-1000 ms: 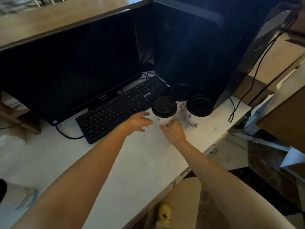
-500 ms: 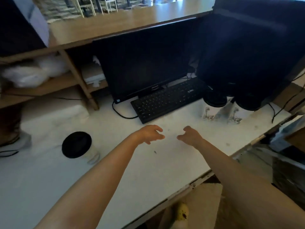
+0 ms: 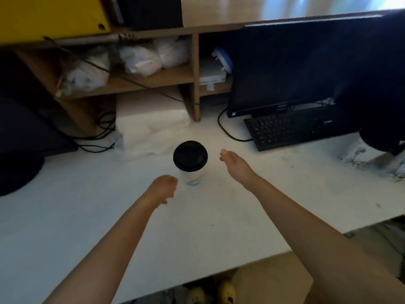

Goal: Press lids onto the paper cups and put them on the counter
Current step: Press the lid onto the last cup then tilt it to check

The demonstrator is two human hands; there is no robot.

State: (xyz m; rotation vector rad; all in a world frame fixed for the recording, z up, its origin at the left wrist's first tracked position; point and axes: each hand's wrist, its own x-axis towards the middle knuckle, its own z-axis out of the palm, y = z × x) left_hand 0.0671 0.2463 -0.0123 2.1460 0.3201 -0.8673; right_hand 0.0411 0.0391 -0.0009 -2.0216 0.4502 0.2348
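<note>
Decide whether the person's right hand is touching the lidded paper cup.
Apart. The head view shows bare counter between the right hand and the paper cup.

Paper cup (image 3: 192,177) with black lid (image 3: 190,155) upright on white counter (image 3: 87,216), between both hands | left hand (image 3: 163,188) just beside it, loosely curled, holding nothing | right hand (image 3: 235,164) apart from it, relaxed | keyboard (image 3: 291,128) beyond right hand
</note>
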